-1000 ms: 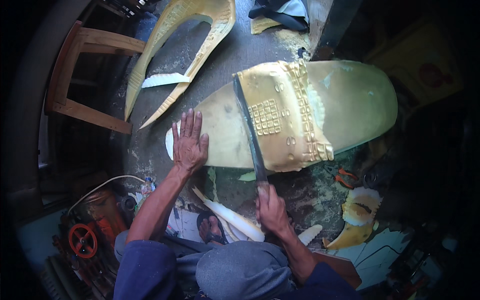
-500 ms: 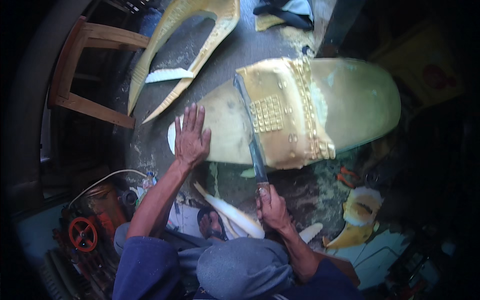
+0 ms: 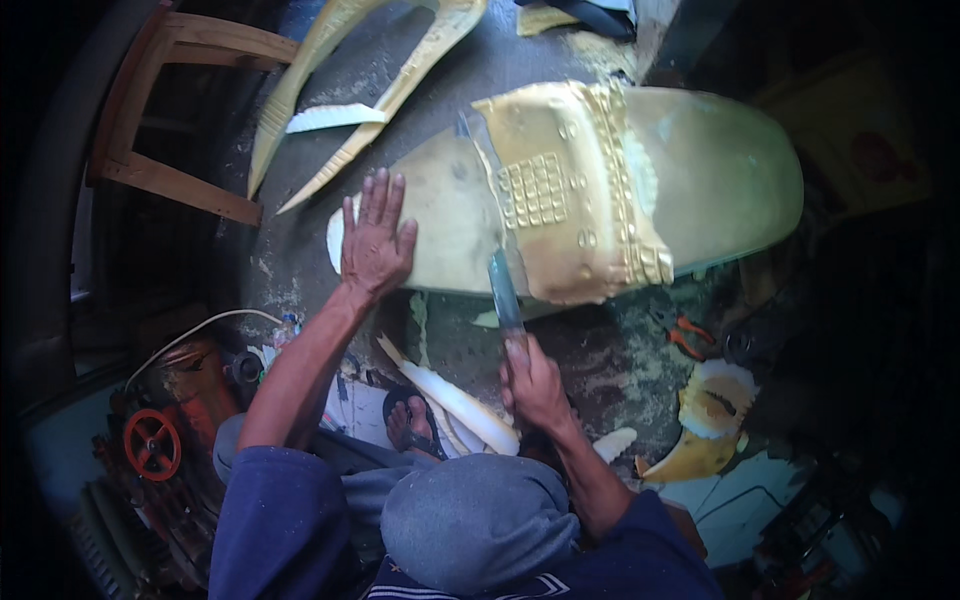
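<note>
A long, pale oval board-like piece (image 3: 430, 225) lies across the work surface in front of me. Around its middle sits a gold embossed sheet (image 3: 535, 235) with a grid of raised squares and a beaded ridge. My left hand (image 3: 377, 240) rests flat on the oval's left part, fingers stretched out. My right hand (image 3: 537, 383) grips a long-bladed knife (image 3: 506, 293) by its handle, at the oval's near edge. The blade shows beside the sheet's left edge. Its middle is out of sight, and a dark tip-like bit shows at the far end of that edge.
A curved two-pronged pale piece (image 3: 405, 95) lies at the back, with a white strip (image 3: 335, 117) across it. Orange-handled pliers (image 3: 688, 337) and pale offcuts (image 3: 715, 400) lie at right. A wooden stool (image 3: 180, 190) stands at left, above a red handwheel (image 3: 152, 445).
Much of the blade that lay visible along the sheet's edge is now hidden. My view has shifted slightly, and my left hand stays flat on the oval.
</note>
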### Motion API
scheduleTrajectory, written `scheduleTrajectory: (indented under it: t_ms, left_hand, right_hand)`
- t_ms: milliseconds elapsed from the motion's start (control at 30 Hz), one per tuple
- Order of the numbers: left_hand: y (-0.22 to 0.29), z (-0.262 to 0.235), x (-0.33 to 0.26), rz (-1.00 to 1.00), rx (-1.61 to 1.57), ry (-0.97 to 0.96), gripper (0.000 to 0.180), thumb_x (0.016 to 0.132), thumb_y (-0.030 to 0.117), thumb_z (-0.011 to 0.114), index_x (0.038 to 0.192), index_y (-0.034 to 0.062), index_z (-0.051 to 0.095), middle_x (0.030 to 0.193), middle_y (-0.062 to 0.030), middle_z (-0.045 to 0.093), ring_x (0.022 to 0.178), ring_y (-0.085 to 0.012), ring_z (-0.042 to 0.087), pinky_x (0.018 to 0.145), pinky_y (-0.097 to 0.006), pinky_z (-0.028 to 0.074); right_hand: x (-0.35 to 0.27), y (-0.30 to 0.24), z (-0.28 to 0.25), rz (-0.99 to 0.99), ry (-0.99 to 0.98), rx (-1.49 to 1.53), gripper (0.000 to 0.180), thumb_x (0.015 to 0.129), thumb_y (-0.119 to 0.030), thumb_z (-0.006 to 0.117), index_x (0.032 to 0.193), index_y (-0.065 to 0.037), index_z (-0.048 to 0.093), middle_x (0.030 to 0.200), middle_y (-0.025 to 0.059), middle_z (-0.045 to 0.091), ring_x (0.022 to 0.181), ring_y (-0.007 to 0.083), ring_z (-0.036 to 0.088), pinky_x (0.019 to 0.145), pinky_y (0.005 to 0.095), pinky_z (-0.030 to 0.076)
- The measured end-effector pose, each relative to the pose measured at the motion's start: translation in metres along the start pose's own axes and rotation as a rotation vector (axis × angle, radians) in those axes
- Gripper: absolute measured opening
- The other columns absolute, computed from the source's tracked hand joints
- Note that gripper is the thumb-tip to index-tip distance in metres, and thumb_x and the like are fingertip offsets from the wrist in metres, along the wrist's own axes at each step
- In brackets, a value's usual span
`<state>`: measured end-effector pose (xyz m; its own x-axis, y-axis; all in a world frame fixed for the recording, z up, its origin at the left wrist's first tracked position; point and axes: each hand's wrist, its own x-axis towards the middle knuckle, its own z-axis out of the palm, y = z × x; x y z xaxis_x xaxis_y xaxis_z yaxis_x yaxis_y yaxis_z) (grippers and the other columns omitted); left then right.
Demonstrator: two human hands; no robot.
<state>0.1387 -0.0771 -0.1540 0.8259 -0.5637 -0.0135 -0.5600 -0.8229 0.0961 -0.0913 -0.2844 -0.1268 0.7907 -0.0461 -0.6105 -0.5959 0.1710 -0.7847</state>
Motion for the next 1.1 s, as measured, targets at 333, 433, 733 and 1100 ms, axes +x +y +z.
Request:
scheduleTrajectory:
  t_ms: [333, 433, 733, 1100]
  left_hand:
    - [-0.001, 0.002, 0.002, 0.0, -0.012, 0.046, 0.069, 0.106, 0.044, 0.039, 0.167, 0.0165, 0.02, 0.174, -0.0137, 0.017, 0.16, -0.0346, 0.015, 0.127, -0.058, 0.005]
    - [-0.001, 0.003, 0.003, -0.008, -0.002, 0.036, 0.071, 0.106, 0.045, 0.039, 0.167, 0.0162, 0.02, 0.174, -0.0137, 0.017, 0.16, -0.0345, 0.015, 0.127, -0.058, 0.006]
    - [-0.001, -0.001, 0.004, -0.011, -0.032, 0.046, 0.071, 0.105, 0.044, 0.04, 0.167, 0.0149, 0.019, 0.173, -0.0155, 0.018, 0.16, -0.0359, 0.015, 0.127, -0.058, 0.007]
    - [-0.007, 0.0, 0.006, -0.009, -0.036, 0.064, 0.071, 0.106, 0.045, 0.041, 0.167, 0.0155, 0.021, 0.173, -0.0157, 0.018, 0.16, -0.0349, 0.016, 0.128, -0.056, 0.007]
  right_hand:
    - [0.005, -0.008, 0.006, 0.066, -0.006, -0.068, 0.034, 0.112, -0.034, 0.043, 0.106, -0.002, 0.052, 0.065, 0.0083, 0.059, 0.05, 0.0212, 0.063, 0.049, 0.0387, 0.051]
    - [0.01, -0.01, 0.009, -0.212, 0.024, -0.015, 0.035, 0.111, -0.034, 0.045, 0.121, -0.002, 0.055, 0.066, 0.0087, 0.061, 0.051, 0.0215, 0.065, 0.05, 0.0381, 0.052]
    - [0.013, -0.007, 0.015, -0.175, 0.023, -0.065, 0.038, 0.111, -0.034, 0.044, 0.13, -0.003, 0.054, 0.066, 0.0087, 0.062, 0.052, 0.0212, 0.066, 0.053, 0.0384, 0.055]
    - [0.014, -0.01, 0.024, 0.047, -0.03, -0.097, 0.033, 0.111, -0.035, 0.043, 0.108, -0.003, 0.051, 0.065, 0.0091, 0.062, 0.053, 0.0223, 0.067, 0.051, 0.0409, 0.054]
